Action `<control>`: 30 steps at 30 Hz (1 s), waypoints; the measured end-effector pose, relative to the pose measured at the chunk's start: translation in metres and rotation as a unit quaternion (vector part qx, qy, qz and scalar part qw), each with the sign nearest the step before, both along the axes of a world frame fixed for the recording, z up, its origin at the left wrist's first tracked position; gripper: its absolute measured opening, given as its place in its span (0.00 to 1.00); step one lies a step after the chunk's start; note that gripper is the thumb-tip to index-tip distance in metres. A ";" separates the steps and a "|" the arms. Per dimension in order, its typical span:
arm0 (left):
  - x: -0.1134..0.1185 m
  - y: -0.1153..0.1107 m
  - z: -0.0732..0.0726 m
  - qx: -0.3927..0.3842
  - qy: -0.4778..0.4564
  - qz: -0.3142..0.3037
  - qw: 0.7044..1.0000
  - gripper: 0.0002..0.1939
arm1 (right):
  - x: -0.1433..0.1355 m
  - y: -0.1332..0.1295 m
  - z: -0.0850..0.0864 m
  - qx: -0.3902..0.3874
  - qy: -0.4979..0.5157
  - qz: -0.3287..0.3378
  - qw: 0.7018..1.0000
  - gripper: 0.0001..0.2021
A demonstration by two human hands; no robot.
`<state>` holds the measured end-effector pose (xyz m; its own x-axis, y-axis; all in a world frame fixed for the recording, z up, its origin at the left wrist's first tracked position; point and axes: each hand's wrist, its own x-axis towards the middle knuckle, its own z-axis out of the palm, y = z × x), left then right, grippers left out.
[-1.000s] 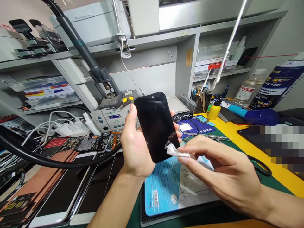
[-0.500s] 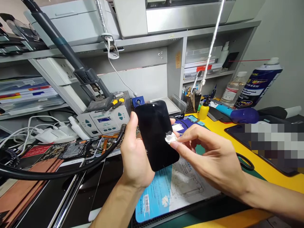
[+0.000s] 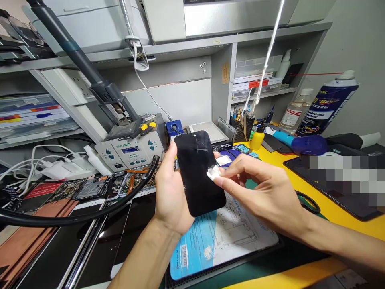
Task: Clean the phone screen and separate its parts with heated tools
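Observation:
A black smartphone (image 3: 197,180), its dark glass face turned toward me, is gripped by its edges in my left hand (image 3: 173,188). The thumb lies along the phone's left side, and fingertips show at its right edge. Between the thumb and fingers of my right hand (image 3: 261,188) is a small crumpled white wipe (image 3: 213,172), held against or just over the right part of the glass. Faint light streaks show near the phone's top. Underneath lies a blue and white printed sheet (image 3: 192,249) on a dark mat.
A soldering station (image 3: 132,152) with a black hose (image 3: 99,220) stands left. Phone parts and screens (image 3: 117,241) cover the left bench. To the right are a spray can (image 3: 327,104), a clear bottle (image 3: 296,112), a yellow bottle (image 3: 257,138) and a dark tablet-like panel (image 3: 306,172).
The phone has tilted slightly, and pale streaks now show near its top. My right hand and the wipe have shifted a little to the left.

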<state>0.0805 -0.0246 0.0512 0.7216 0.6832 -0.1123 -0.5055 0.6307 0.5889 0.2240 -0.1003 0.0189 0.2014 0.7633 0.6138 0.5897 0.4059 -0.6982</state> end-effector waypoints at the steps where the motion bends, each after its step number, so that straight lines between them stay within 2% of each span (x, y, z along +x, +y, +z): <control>1: 0.000 0.000 0.001 -0.009 -0.003 0.000 1.000 0.31 | 0.000 0.001 0.001 -0.002 0.003 -0.002 1.000 0.07; 4: -0.002 0.002 0.002 -0.026 0.000 -0.008 1.000 0.32 | 0.001 0.000 0.003 -0.028 -0.005 0.016 0.999 0.07; 7: -0.004 0.005 0.001 -0.031 0.013 -0.017 0.999 0.32 | 0.002 -0.003 0.007 -0.092 -0.014 0.073 0.993 0.09; 9: -0.004 0.005 0.000 -0.035 0.023 -0.012 0.999 0.32 | 0.003 -0.003 0.009 -0.106 -0.023 0.095 0.990 0.08; 13: -0.001 0.003 -0.003 -0.031 0.030 0.004 0.999 0.28 | 0.005 0.000 0.008 -0.045 -0.050 0.040 0.997 0.03; 16: 0.002 -0.001 -0.003 -0.019 0.049 0.002 0.999 0.30 | 0.007 0.002 0.004 0.001 -0.066 0.016 0.998 0.04; 18: 0.003 -0.003 -0.002 -0.006 0.075 0.011 0.997 0.32 | 0.007 0.001 0.002 0.026 -0.079 0.036 0.996 0.06; 21: 0.002 -0.003 -0.001 0.021 0.105 0.052 0.993 0.33 | 0.005 -0.004 -0.001 0.034 -0.119 0.115 0.986 0.08; 24: 0.002 -0.002 -0.002 0.036 0.111 0.060 0.991 0.35 | 0.002 -0.007 -0.002 0.034 -0.169 0.170 0.970 0.11; 26: 0.002 -0.002 -0.003 0.037 0.109 0.055 0.992 0.34 | 0.002 -0.006 -0.002 0.042 -0.170 0.153 0.972 0.10; 30: 0.004 -0.005 -0.004 0.018 0.065 0.019 0.998 0.31 | 0.004 0.000 0.000 0.073 -0.118 0.063 0.988 0.09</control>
